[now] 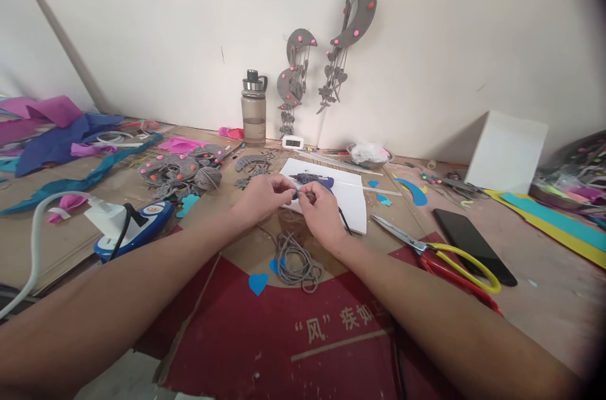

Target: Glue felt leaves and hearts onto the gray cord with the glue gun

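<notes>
My left hand [267,197] and my right hand [319,211] meet over the middle of the table, fingertips almost touching. Both pinch a small grey-blue piece [297,194], mostly hidden by the fingers, so its kind is unclear. Below the hands lies a loose coil of grey yarn [297,264], with one strand running up toward them. A blue paper heart [258,284] is left of the coil, and another blue cutout is partly under it. Just behind my fingers, a dark blue hot glue gun [315,182] rests on a white board [353,211], a clear glue stick [367,187] extending rightward.
Scissors [421,245] and a black phone [473,245] lie at right. A power strip [137,229] with a white plug stands at left, near yarn-wrapped crescents [175,166]. A bottle [254,110] and small clock [292,142] stand behind; moon hangings [362,15] hang on the wall.
</notes>
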A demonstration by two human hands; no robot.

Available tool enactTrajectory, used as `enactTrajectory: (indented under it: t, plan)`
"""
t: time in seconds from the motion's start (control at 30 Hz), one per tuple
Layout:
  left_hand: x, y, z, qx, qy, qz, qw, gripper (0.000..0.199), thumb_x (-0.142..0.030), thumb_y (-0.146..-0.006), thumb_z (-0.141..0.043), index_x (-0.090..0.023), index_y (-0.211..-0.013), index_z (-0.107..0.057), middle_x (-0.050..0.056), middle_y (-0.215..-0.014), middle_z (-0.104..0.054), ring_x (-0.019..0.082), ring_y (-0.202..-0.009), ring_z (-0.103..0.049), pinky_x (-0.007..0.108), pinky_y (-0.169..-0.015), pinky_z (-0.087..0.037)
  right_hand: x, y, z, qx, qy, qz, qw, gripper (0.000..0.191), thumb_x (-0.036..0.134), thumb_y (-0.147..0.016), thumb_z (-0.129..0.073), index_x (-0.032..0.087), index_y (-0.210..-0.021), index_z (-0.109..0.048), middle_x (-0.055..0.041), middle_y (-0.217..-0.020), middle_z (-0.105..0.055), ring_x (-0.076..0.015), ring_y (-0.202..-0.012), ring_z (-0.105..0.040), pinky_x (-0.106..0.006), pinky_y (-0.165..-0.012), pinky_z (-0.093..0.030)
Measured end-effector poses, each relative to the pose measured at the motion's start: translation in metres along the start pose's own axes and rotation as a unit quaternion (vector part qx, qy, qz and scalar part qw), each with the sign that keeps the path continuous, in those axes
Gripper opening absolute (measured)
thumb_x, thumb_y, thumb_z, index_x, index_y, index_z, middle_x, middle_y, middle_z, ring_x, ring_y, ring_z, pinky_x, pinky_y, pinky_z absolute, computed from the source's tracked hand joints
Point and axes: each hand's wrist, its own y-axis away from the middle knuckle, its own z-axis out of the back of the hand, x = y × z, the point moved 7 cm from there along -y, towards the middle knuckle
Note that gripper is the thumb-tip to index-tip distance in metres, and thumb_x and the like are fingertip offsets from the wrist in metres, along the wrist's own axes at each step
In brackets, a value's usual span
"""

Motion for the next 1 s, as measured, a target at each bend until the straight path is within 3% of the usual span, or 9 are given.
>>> enactTrajectory:
  t: [0.33, 0.53, 0.83, 1.0]
  plan:
    - [0.005, -0.005, 0.008, -0.031, 0.009, 0.034, 0.999, 0.015, -0.026, -0.072, -0.059, -0.014, -0.074, -0.067, 0.003, -0.065, -0.068, 0.012, -0.058, -0.056, 0.022, -0.054, -0.038, 0.000, 0.001, -0.001, 0.011, -0.011, -0.015, 1.000, 0.025, 0.033, -0.084, -0.051, 0.018, -0.102, -0.059, 0.0024, -0.072, -0.048, -0.0139, -0.066, -0.044, -0.027, -0.065, -0.036]
    - [0.001, -0.004, 0.002, -0.010, 0.067, 0.040, 0.997, 0.013, -0.024, -0.073, -0.061, -0.013, -0.076, -0.066, 0.002, -0.064, -0.067, 0.010, -0.056, -0.056, 0.021, -0.054, -0.041, 0.000, 0.000, 0.003, 0.004, -0.031, -0.016, 0.999, 0.020, 0.036, -0.085, -0.050, 0.018, -0.083, -0.059, 0.0014, -0.072, -0.053, -0.0130, -0.066, -0.044, -0.027, -0.065, -0.036]
    - [0.011, -0.005, -0.009, 0.114, 0.199, 0.079, 0.970, 0.022, -0.030, -0.075, -0.067, -0.013, -0.088, -0.071, 0.008, -0.072, -0.072, 0.014, -0.065, -0.065, 0.024, -0.064, -0.053, 0.005, -0.001, 0.007, -0.029, -0.001, 0.027, 0.999, 0.012, 0.027, -0.082, -0.049, 0.019, -0.075, -0.055, 0.0010, -0.073, -0.056, -0.0128, -0.065, -0.047, -0.026, -0.065, -0.038]
    - [0.009, -0.006, -0.006, 0.094, 0.156, 0.068, 0.981, 0.015, -0.027, -0.074, -0.067, -0.013, -0.078, -0.071, 0.009, -0.069, -0.071, 0.015, -0.061, -0.066, 0.024, -0.056, -0.053, 0.009, 0.001, 0.006, -0.028, 0.025, 0.052, 0.998, 0.011, 0.026, -0.084, -0.049, 0.020, -0.077, -0.055, -0.0001, -0.076, -0.057, -0.0135, -0.068, -0.049, -0.027, -0.067, -0.039]
